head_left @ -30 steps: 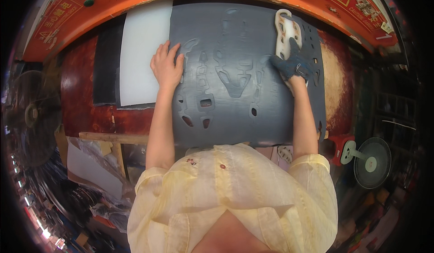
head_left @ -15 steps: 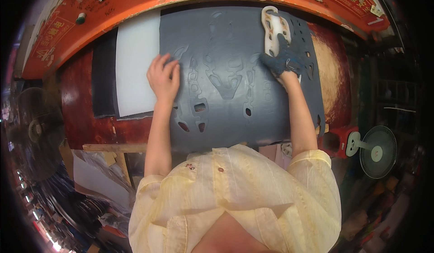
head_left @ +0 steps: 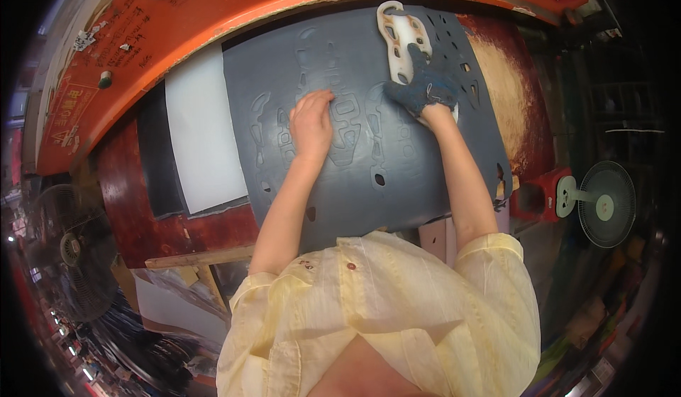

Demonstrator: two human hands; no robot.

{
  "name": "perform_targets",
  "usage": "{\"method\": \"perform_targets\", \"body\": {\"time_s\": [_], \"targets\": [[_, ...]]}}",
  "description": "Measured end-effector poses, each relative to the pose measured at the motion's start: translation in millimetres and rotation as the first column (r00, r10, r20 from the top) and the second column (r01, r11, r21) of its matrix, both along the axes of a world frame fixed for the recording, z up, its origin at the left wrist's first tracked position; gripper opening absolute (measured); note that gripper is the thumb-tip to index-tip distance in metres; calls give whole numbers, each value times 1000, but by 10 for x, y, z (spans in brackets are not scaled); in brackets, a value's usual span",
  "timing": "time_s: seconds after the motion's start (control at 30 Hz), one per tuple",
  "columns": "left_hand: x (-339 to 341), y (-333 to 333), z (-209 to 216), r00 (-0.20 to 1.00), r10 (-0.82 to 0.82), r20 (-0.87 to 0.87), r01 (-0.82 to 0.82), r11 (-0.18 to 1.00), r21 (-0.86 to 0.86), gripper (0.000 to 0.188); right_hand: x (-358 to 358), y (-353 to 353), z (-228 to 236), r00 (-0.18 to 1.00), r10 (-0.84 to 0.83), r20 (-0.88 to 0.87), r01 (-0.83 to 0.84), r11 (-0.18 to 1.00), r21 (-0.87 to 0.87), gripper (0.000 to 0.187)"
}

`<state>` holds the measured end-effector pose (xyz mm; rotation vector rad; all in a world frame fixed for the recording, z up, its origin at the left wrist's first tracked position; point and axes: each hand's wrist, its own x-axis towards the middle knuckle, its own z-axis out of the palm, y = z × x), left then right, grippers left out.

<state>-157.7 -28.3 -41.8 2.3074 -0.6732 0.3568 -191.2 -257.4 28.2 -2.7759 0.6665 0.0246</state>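
A large dark grey sheet (head_left: 326, 191) lies before me, marked with pressed or cut outlines and several cut-through openings. My right hand (head_left: 429, 88), in a dark blue-grey glove, is closed on a white, elongated frame-like cutting die (head_left: 399, 42) at the sheet's far right. The die has several openings and brownish edges; the glove covers part of it. My bare left hand (head_left: 312, 124) is over the middle of the sheet, beside the cut outlines. Its fingers are loosely bent and close together, with nothing visible in them. Whether the fingertips touch the sheet is unclear.
An orange machine beam (head_left: 177, 35) curves across the far side. White sheet (head_left: 202, 135) and black sheet (head_left: 157, 159) lie left on the reddish-brown table (head_left: 128, 198). To the right are a worn tan patch (head_left: 500, 78) and a fan (head_left: 605, 205). Another fan (head_left: 69, 248) stands left.
My left hand has moved right across the grey sheet, and its fingers have drawn closer together. My right hand stays on the cutting die. The whole view has tilted and shifted.
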Motion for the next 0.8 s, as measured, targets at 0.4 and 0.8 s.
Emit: {"method": "perform_targets", "body": {"time_s": [0.4, 0.8], "targets": [[-136, -44, 167, 996, -21, 92, 10, 993, 117, 20, -3, 13, -39, 993, 22, 117, -13, 997, -80, 96], [724, -122, 260, 923, 320, -214, -304, 947, 104, 46, -2, -17, -91, 991, 42, 124, -33, 997, -76, 96]]}}
